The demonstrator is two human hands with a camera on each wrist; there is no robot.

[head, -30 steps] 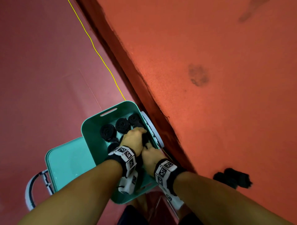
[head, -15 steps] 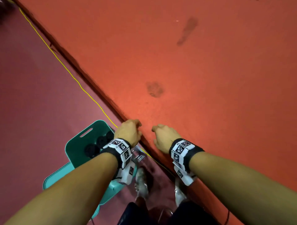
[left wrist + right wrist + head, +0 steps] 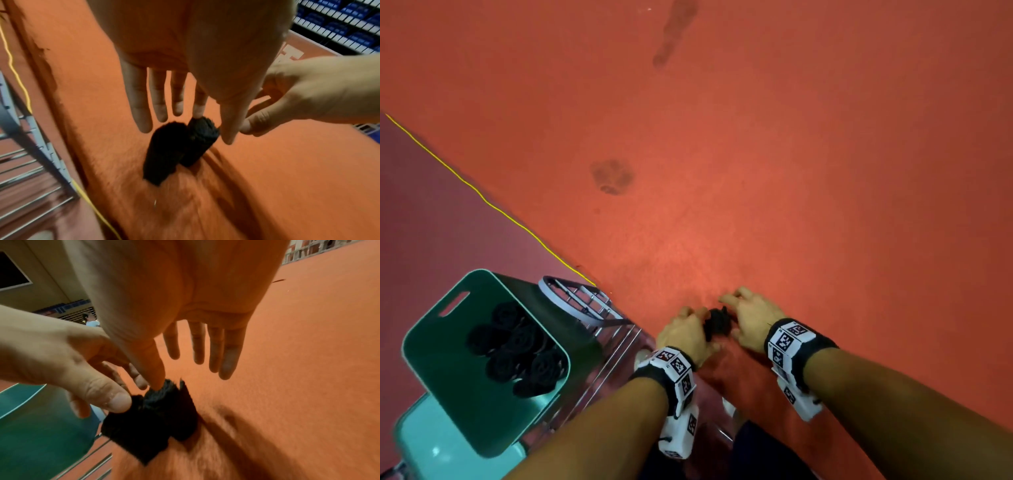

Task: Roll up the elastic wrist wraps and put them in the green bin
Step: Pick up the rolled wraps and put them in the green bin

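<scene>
Two black rolled wrist wraps (image 3: 717, 322) lie side by side on the orange mat (image 3: 756, 171) near its edge. My left hand (image 3: 690, 323) and right hand (image 3: 739, 308) hover over them from either side. In the left wrist view the left fingers are straight, with one fingertip on the right-hand roll (image 3: 202, 138) and the other roll (image 3: 162, 154) beside it. In the right wrist view the right thumb touches the wraps (image 3: 148, 423) and its fingers are spread straight. The green bin (image 3: 458, 404) at lower left holds several rolled wraps (image 3: 517, 353).
A grey wire cart (image 3: 585, 305) stands between the bin and the mat. A yellow cord (image 3: 493, 205) runs along the mat's edge over the darker red floor (image 3: 431, 222). Under the bin sits a pale teal lid or tray (image 3: 431, 452). Dark stains mark the mat.
Both hands left the green bin, crossed to the right over the mat's edge and came down on the black wraps. The view swung right with them.
</scene>
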